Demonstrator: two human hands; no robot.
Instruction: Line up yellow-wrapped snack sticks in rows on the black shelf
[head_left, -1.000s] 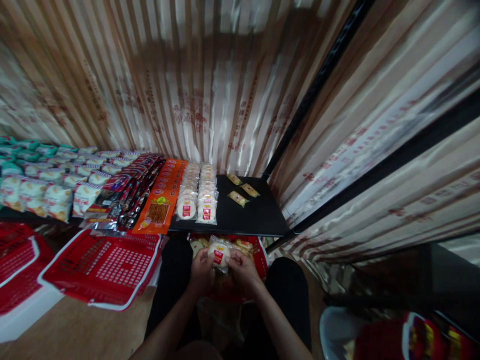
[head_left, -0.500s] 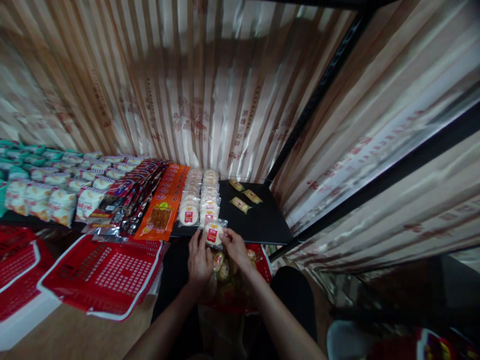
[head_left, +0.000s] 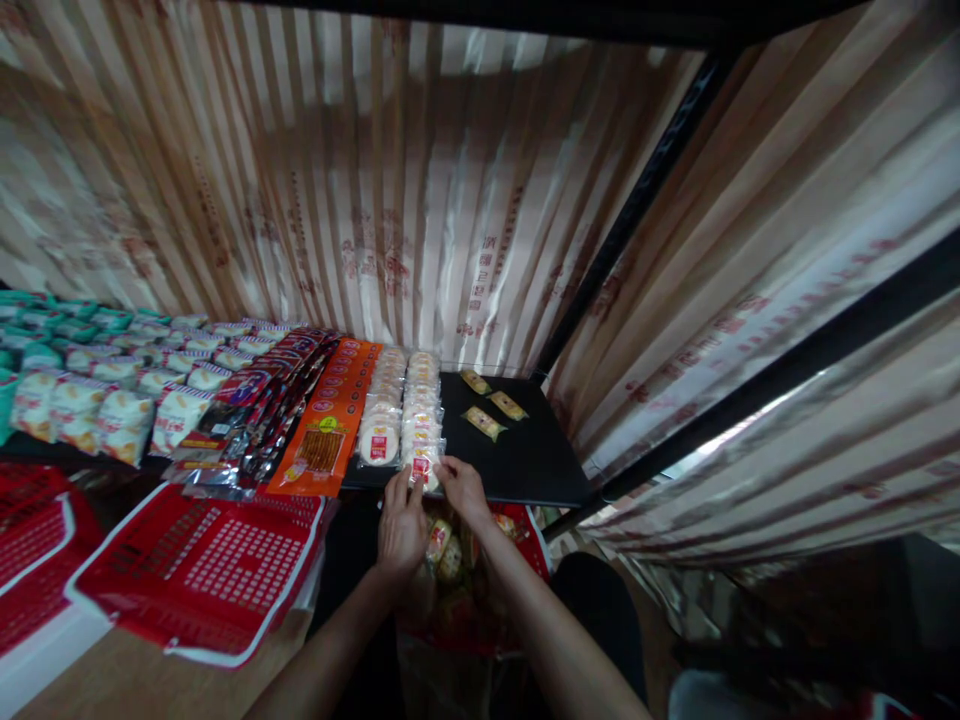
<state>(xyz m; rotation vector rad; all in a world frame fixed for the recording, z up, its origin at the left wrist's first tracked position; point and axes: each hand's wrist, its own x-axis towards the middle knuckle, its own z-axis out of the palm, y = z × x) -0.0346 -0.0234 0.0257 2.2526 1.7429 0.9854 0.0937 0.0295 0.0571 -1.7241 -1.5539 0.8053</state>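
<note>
A clear packet of round white rice crackers (head_left: 423, 469) with a red label lies at the front end of the right-hand row on the black shelf (head_left: 517, 470). My left hand (head_left: 402, 528) has its fingertips on the packet's left edge. On the opposite edge, my right hand (head_left: 463, 492) pinches it between thumb and fingers. A second row of the same cracker packets (head_left: 379, 445) runs alongside on the left. Below my hands, a red basket (head_left: 534, 548) holds several small wrapped snacks (head_left: 450, 560), partly hidden by my forearms.
Three small yellowish packets (head_left: 484, 422) lie on the shelf's right part. Leftward are an orange snack bag (head_left: 322, 435), dark bags (head_left: 277, 400) and white bags (head_left: 124, 420). A red basket (head_left: 225, 570) stands below left. A black post (head_left: 630, 220) rises at right.
Both hands have lowered the rice cracker packet from in front of the right-hand row onto its front end. The view has shifted slightly.
</note>
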